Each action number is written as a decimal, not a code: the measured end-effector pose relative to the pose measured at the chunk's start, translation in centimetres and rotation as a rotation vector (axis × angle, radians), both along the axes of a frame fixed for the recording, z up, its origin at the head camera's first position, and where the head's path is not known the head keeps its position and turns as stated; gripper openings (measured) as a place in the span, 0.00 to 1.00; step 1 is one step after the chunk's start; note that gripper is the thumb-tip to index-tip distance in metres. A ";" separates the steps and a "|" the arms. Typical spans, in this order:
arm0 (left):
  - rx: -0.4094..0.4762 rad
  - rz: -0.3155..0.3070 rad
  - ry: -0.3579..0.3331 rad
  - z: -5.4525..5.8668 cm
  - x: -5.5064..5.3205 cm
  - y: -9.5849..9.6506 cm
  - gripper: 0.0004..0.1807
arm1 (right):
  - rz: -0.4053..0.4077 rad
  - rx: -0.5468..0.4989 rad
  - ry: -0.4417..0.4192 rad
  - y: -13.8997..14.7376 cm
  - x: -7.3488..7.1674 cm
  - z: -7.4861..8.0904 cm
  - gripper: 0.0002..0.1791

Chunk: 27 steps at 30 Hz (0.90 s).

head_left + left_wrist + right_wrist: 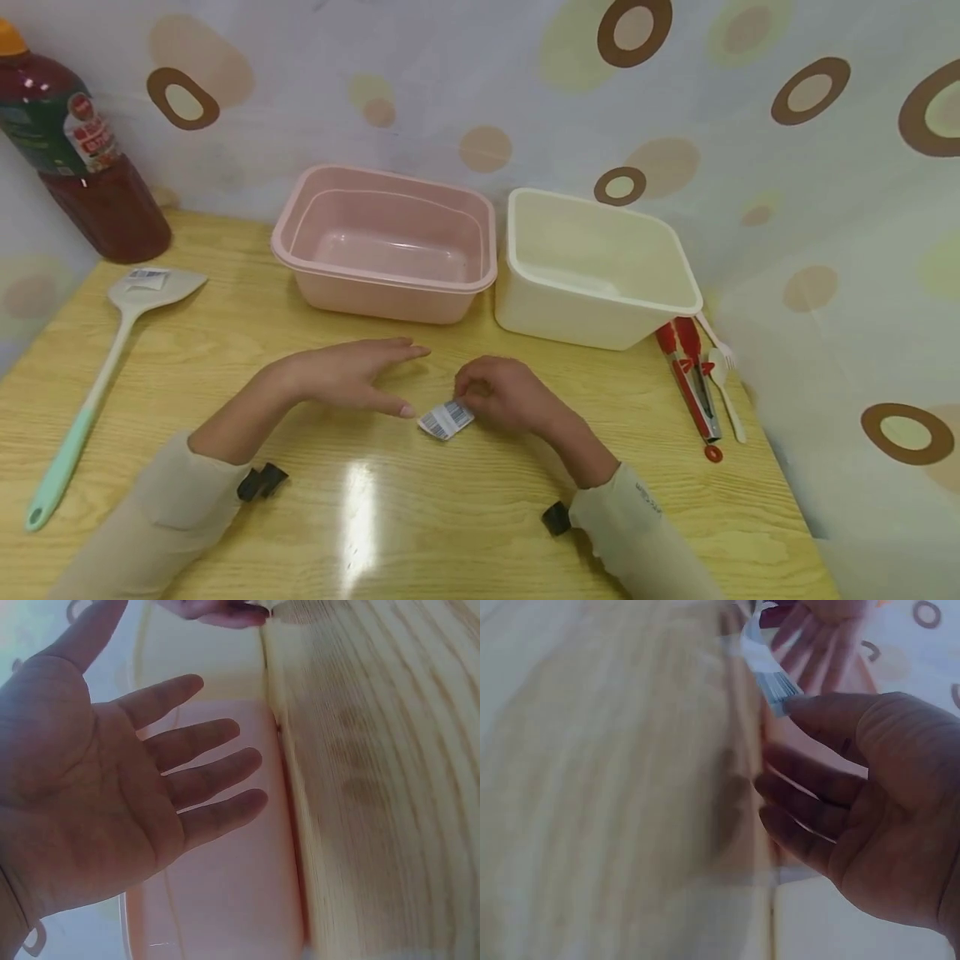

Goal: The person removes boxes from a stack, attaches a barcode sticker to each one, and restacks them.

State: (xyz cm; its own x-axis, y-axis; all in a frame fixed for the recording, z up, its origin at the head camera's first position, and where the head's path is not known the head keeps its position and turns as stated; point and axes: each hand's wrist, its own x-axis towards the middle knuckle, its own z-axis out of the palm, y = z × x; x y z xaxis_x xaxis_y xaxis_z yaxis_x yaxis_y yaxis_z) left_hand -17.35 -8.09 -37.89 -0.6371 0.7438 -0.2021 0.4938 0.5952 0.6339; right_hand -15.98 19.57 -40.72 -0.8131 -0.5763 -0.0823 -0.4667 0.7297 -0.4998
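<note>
My right hand (pixel 504 395) pinches a small white barcode label (pixel 446 420) by one corner, between thumb and forefinger. In the right wrist view the label (pixel 769 671) looks curled along its length, and the other fingers are loosely bent. To its left, my left hand (pixel 352 375) is held over the table with fingers extended, holding nothing. The left wrist view shows the palm of that hand (pixel 97 780) with its fingers spread. The left thumb tip comes close to the label in the head view, with a small gap between them.
Behind the hands stand a pink basin (pixel 382 300) and a cream bin (pixel 577 321). At left lie a spatula (pixel 97 383) with a barcode label and, behind it, a bottle of red liquid (pixel 112 208). Red-handled tongs (pixel 693 387), a spoon (pixel 727 396) and a fork (pixel 718 340) lie at right.
</note>
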 end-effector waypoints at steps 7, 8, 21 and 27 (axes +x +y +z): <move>0.091 0.123 0.053 0.3 0.0 0.7 0.36 | -0.061 -0.235 -0.125 -0.4 -0.3 2.2 0.02; 0.109 0.141 0.047 0.4 0.0 0.7 0.33 | -0.072 -0.264 -0.130 -0.6 -0.4 2.4 0.02; 0.352 0.247 -0.076 0.5 -0.1 1.0 0.10 | -0.194 -0.531 -0.121 -2.8 -0.8 3.8 0.05; 0.426 0.262 -0.129 0.6 -0.1 1.0 0.10 | -0.221 -0.600 -0.097 -3.4 -0.8 3.6 0.07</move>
